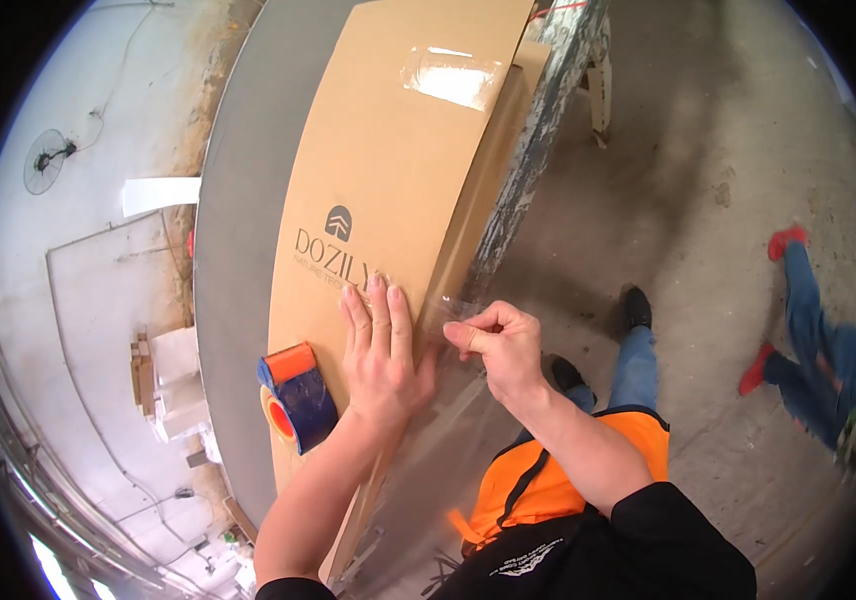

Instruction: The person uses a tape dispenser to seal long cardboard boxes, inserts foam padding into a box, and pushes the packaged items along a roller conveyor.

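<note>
A long, flat brown cardboard box (388,170) with a dark printed mark lies before me. My left hand (383,350) presses flat on its top near the right edge, fingers stretched out and pointing away from me. Just past that edge, my right hand (503,350) pinches a piece of clear tape (456,304) between thumb and forefinger. Where the tape runs under my left hand is hidden. To the left of that hand, a blue and orange tape dispenser (300,398) rests on the box. Farther up, a shiny patch of clear tape (453,77) sticks to the cardboard.
The box lies on a grey table (238,210), along a worn, paint-stained beam (538,140) on its right. Another person in jeans (808,290) and red shoes is at the far right. A wall fan (48,160) and white boxes (176,370) are on the left.
</note>
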{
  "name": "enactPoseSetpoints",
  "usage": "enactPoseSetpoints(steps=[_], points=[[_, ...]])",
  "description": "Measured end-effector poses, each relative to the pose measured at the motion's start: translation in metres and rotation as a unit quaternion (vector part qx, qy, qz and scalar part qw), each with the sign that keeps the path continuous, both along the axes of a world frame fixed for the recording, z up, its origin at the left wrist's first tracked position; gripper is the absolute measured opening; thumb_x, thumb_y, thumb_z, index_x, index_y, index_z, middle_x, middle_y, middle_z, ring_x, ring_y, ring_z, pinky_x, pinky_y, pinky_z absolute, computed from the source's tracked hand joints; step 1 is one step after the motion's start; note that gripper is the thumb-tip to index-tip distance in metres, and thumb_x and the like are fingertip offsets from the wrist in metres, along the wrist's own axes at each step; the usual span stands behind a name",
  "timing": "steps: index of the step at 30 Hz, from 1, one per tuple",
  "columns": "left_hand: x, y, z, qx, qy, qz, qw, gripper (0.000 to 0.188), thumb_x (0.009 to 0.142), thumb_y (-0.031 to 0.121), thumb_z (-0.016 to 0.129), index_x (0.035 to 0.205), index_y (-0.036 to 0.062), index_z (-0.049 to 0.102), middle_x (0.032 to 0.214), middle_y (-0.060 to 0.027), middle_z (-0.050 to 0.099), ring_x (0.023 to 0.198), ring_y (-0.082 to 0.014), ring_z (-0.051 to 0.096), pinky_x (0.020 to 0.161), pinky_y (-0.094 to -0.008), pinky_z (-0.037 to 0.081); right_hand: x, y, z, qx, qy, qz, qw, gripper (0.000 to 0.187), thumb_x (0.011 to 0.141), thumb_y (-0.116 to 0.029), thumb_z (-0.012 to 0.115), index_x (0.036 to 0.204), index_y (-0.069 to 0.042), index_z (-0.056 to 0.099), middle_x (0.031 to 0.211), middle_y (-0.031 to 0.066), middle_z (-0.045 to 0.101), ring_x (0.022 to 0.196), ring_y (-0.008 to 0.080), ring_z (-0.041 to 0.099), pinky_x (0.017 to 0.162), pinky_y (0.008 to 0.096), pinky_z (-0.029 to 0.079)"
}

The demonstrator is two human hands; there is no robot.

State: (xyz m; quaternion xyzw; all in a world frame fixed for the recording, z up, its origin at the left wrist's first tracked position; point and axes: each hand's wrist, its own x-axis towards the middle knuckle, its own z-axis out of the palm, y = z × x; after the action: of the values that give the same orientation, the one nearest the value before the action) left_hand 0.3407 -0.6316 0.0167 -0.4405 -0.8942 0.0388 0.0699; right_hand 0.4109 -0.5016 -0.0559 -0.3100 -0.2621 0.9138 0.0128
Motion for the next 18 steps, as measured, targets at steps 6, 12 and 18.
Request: enactPoseSetpoints(steps=[6, 12, 18], points=[[0.002, 0.010, 0.006, -0.005, -0.004, -0.002, 1.000, 0.075, 0.079, 0.020, 0.073, 0.134, -0.0183, 0.041, 0.134, -0.0444, 0.044, 0.126, -0.0648, 0.040, 0.104, -0.0637, 0.037, -0.018, -0.010, -0.024, 0.069, 0.015, 0.011, 0.997, 0.015, 0.073, -0.001, 0.083, 0.076, 0.003, 0.069, 0.074, 0.0098, 0.072, 0.067, 0.0104, 0.065, 0.062, 0.0265, 0.053], [0.008, 0.023, 0.017, -0.017, -0.060, 0.045, 0.997, 0.079, 0.080, 0.028, 0.072, 0.133, -0.0212, 0.040, 0.128, -0.0474, 0.046, 0.122, -0.0654, 0.044, 0.105, -0.0653, 0.036, -0.024, 0.000, -0.027, 0.240, 0.001, 0.060, 0.969, 0.020, 0.061, -0.013, 0.087, 0.066, -0.002, 0.071, 0.064, 0.0090, 0.069, 0.055, 0.0156, 0.066, 0.056, 0.0295, 0.053], [0.010, 0.048, 0.005, -0.001, 0.044, 0.148, 0.988, 0.085, 0.077, 0.037, 0.078, 0.133, -0.0182, 0.045, 0.129, -0.0383, 0.053, 0.122, -0.0544, 0.052, 0.108, -0.0545, 0.040, -0.027, 0.030, -0.052, 0.608, 0.083, -0.009, 0.789, 0.041, 0.060, -0.030, 0.089, 0.050, -0.009, 0.055, 0.052, 0.0068, 0.056, 0.048, 0.0273, 0.056, 0.049, 0.0377, 0.047]])
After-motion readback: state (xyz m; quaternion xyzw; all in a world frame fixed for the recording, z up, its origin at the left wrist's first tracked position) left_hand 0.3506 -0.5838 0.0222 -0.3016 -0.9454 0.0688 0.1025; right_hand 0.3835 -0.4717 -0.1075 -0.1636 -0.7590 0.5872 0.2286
